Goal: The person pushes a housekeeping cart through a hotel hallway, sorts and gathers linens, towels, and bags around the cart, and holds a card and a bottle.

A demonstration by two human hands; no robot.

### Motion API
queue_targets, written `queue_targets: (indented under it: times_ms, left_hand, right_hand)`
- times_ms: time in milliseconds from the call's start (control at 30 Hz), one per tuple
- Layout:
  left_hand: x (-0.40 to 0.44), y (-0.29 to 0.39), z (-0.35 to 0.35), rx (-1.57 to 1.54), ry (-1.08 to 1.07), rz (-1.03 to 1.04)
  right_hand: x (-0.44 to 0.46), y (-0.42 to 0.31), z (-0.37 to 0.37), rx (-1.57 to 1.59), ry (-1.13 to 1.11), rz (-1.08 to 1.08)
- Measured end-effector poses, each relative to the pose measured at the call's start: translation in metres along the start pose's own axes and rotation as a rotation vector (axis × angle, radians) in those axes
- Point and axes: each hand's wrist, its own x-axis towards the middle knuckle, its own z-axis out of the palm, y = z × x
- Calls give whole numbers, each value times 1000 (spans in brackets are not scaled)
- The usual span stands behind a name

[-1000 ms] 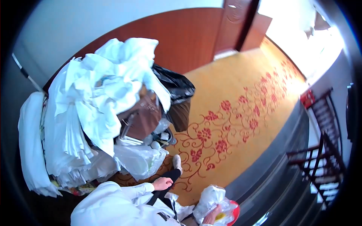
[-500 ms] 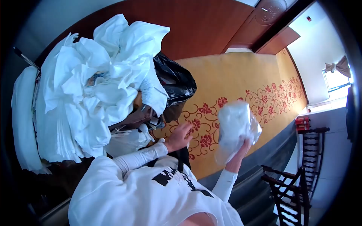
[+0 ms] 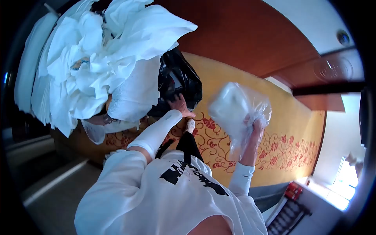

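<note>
Plastic bag (image 3: 231, 103), clear and crinkly, right of the black plastic bag (image 3: 191, 84), seems light, slippery; your right hand (image 3: 256, 135) clenches its gathered neck, the surest hold. Your left hand (image 3: 179, 105) spreads its fingers by the black one; contact unclear.

The wide head view looks forward and steeply down from close above the shirt (image 3: 145, 199), past left hand (image 3: 179, 106) and right hand (image 3: 254, 135), to the far edge of the carpet (image 3: 221, 72).

No lettering can be read, the black print (image 3: 170, 176) on the white shirt (image 3: 164, 207) being too unclear.
</note>
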Motion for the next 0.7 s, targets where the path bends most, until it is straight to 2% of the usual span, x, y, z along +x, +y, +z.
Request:
queue_targets:
  times_ms: [100, 133, 167, 200, 267, 300, 333, 367, 400, 433, 500, 533, 567, 600, 633, 667, 700]
  left_hand:
    - [32, -16, 84, 132, -134, -56]
    - [14, -19, 95, 157, 30, 85]
    - [4, -18, 95, 145, -75, 156]
    - [-10, -17, 102, 105, -36, 197]
    - [-33, -9, 118, 46, 84, 294]
    - [-47, -2, 114, 21, 61, 337]
    - [-61, 6, 109, -3, 39, 381]
    - [-74, 13, 108, -81, 71, 422]
    - [-89, 22, 95, -99, 8, 446]
    - [-93, 28, 109, -159, 100, 480]
    - [-94, 40, 131, -226, 208, 495]
    - [-97, 48, 136, -571, 417, 586]
    - [-99, 50, 140, -910, 639, 665]
    - [-110, 44, 107, -460, 914, 764]
    - [-127, 44, 84, -323, 474, 761]
    - [-134, 40, 67, -184, 44, 734]
    - [-138, 39, 74, -252, 181, 728]
  right_hand:
    - [32, -15, -3, -124, -184, 17]
    - [48, -14, -13, 30, -334, 152]
    - [58, -14, -17, 188, -476, 288]
    - [54, -22, -3, 175, -498, 301]
    - [41, -36, 26, -266, -491, -184]
    - [40, -31, 33, 41, -458, 30]
    - [35, -27, 38, 29, -480, 37]
    - [30, -24, 44, -2, -600, -37]
    - [27, -19, 49, -30, -720, -112]
    - [53, 21, 39, 176, -752, 175]
    - [25, 32, 79, 42, -763, 157]
    - [11, 38, 98, -88, -755, 139]
    - [7, 49, 111, -59, -763, 345]
    - [7, 71, 120, -34, -763, 552]
    - [34, 129, 118, -195, -957, 485]
    - [44, 154, 111, -872, -970, 117]
    - [79, 206, 84, -1067, -1091, 31]
